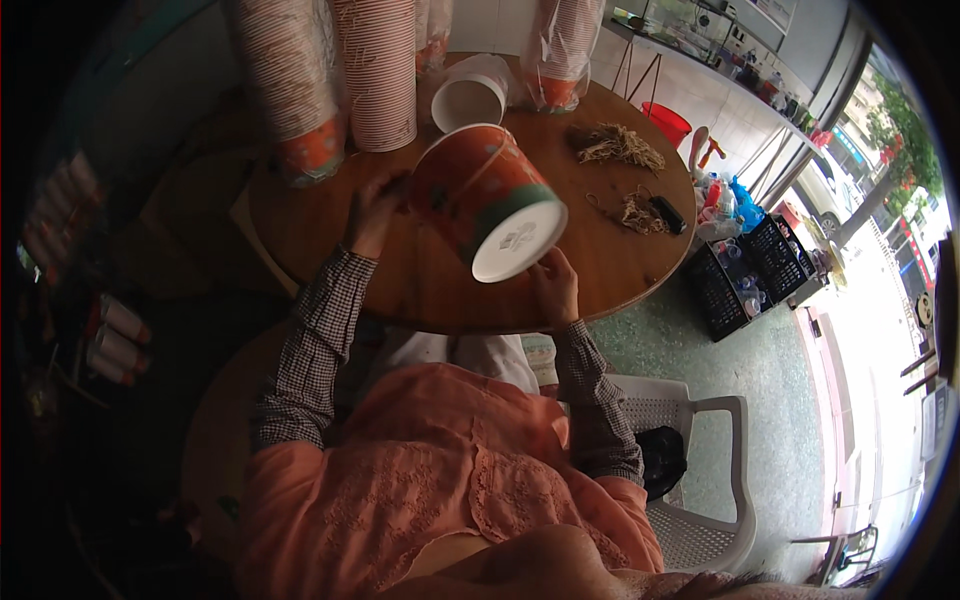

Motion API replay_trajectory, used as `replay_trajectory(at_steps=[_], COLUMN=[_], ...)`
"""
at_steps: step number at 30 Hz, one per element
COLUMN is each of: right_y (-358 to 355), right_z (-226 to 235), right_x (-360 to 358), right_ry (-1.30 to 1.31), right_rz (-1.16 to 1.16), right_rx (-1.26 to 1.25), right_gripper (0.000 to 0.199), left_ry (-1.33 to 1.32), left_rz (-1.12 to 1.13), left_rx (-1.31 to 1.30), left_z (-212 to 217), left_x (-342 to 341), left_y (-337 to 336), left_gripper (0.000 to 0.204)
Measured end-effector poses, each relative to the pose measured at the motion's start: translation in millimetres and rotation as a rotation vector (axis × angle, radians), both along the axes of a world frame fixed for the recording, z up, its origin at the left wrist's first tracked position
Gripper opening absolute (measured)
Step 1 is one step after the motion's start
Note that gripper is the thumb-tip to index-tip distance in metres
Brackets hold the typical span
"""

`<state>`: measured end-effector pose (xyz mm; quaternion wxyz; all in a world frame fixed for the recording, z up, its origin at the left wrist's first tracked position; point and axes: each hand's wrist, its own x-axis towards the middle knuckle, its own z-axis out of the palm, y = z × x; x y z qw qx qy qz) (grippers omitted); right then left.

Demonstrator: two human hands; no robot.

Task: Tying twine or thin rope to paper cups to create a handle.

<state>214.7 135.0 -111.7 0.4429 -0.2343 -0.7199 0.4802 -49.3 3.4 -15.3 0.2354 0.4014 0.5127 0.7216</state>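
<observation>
head view, left fisheye | worn on the head | aimed down and forward onto left hand [374, 212] and right hand [556, 288] | torso [400, 480] framed closest, at 6 o'clock; tabletop [625, 262] farther, toward 12; pavement [875, 360] farthest, at 3

Bare tabletop [551, 139] lies open between paper bucket [480, 190] and straw bundle [618, 147]; cup stacks [378, 80] block the far left.

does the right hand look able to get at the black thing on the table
Probably yes: mostly bare table lies between the right hand and the black thing, though that hand seems busy steadying the tub.
</observation>
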Motion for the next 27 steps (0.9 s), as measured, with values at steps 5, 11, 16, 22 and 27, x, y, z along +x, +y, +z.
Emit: replay_trajectory(at_steps=[5,11,16,22,27], right_y=[-15,-9,3,21,27], right_z=[13,43,66,100,145], right_x=[-15,-35,-80,-122,-148], right_ry=[0.416,0.504,0.416,0.303,0.167], right_rz=[0.314,0.356,0.184,-0.104,-0.220], right_rx=[-0.346,-0.034,0.072,0.539,0.796], right_gripper=[0.052,0.092,0.105,0.093,0.089], left_ry=[-0.314,-0.186,0.570,-0.156,0.297], left_rz=[-0.210,-0.136,0.271,-0.271,0.031], left_rx=[0.131,0.148,0.225,0.251,0.148], left_z=[-29,-35,-36,13,65], left_x=[-13,-10,-36,-48,-50], left_y=[15,31,49,43,42], left_gripper=[0.024,0.029,0.038,0.046,0.047])
